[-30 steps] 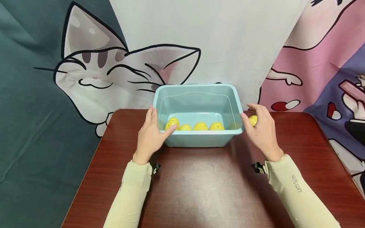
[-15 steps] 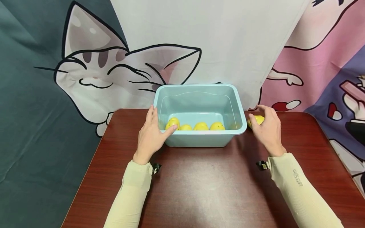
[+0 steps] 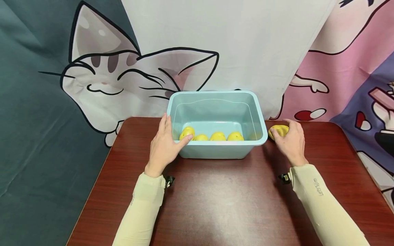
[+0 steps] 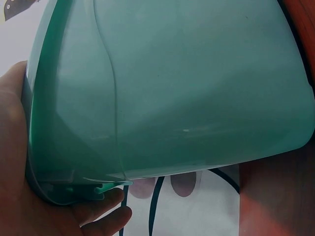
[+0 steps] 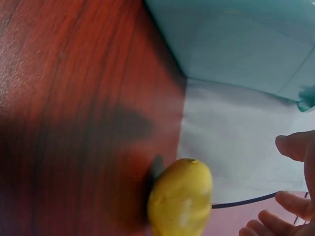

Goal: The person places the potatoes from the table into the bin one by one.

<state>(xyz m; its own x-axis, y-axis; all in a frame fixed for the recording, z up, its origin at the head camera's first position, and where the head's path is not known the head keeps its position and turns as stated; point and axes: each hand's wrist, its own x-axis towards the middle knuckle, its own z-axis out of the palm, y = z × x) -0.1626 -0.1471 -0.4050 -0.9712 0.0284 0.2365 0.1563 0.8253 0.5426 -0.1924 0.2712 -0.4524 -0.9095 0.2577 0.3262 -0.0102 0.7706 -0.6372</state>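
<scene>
A light blue plastic bin (image 3: 215,151) stands on the table with several lemons (image 3: 217,136) inside along its front wall. My left hand (image 3: 163,147) holds its front left corner, thumb over the front rim and fingers along the left side; the left wrist view shows fingertips (image 4: 109,227) under the rim. To the right of the bin, another lemon (image 3: 280,130) lies on the table. My right hand (image 3: 291,141) is around it in the head view, but the right wrist view shows a gap between the fingers (image 5: 293,145) and this lemon (image 5: 182,199).
The reddish-brown wooden table (image 3: 227,201) has its back edge just behind the bin. Printed cloth (image 3: 107,85) with cartoon figures hangs there. Both forearms, in pale sleeves (image 3: 320,194), come in from the front.
My right hand has moved right, away from the bin's right rim and lower over the single lemon, now more in view. The left hand stays at the bin's corner.
</scene>
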